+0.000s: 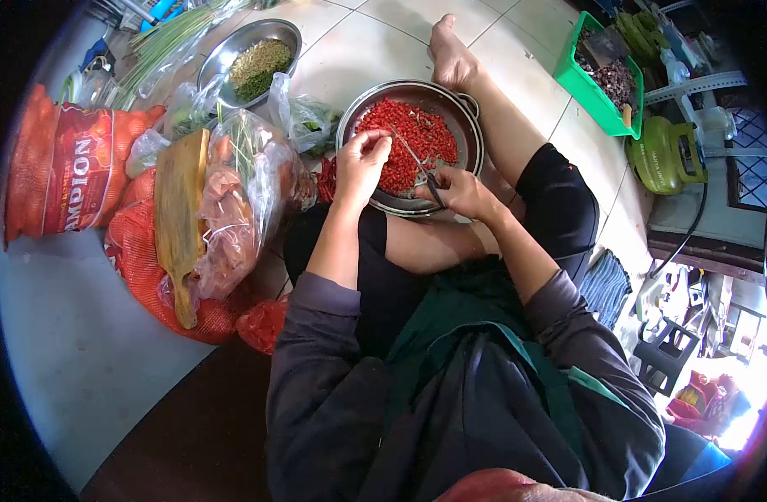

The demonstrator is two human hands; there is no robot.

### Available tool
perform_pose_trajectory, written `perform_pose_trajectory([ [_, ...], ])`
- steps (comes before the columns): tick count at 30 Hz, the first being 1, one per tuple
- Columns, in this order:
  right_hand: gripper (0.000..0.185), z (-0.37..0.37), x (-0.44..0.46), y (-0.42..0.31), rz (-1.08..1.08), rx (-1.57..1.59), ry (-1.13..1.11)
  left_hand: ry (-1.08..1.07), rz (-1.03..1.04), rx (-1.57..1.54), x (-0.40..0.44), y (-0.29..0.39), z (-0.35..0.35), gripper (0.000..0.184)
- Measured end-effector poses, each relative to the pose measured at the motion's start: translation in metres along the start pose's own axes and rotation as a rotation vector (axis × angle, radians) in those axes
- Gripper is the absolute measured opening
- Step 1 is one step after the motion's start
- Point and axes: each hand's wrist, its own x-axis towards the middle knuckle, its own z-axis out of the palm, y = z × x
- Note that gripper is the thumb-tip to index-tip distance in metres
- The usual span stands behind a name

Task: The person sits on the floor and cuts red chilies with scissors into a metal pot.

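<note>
A wide metal pot [475, 142] filled with small cut pieces of red chili [408, 120] stands on the floor between my legs. My right hand [460, 192], at the pot's near right rim, grips dark-handled scissors [413, 154], their thin blades pointing up and left over the chili. My left hand [365, 163] is above the pot's left side, thumb and fingers pinched together close to the blade tips. Whatever those fingers hold is too small to make out. Some pale greenish bits lie among the chili near my right hand.
To the left are a metal bowl [293, 42] of chopped greens, plastic bags [306, 121], a wooden cutting board [179, 197] and a red mesh sack [32, 167]. A green crate [572, 75] and a green gas cylinder [664, 155] stand at the right.
</note>
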Motion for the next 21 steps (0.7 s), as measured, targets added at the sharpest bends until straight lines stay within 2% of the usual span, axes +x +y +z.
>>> perform_pose_trajectory([
  [9, 0.061, 0.000, 0.004, 0.003, 0.025, 0.016, -0.043, -0.003, -0.006, 0.030, -0.001, 0.006, 0.002, 0.018],
  [12, 0.058, 0.004, 0.010, 0.012, 0.081, 0.241, -0.154, 0.016, -0.008, 0.047, -0.002, 0.010, 0.003, 0.016],
  [21, 0.055, 0.004, 0.013, 0.012, 0.097, 0.208, -0.206, -0.005, -0.020, 0.039, -0.001, 0.005, 0.000, 0.019],
])
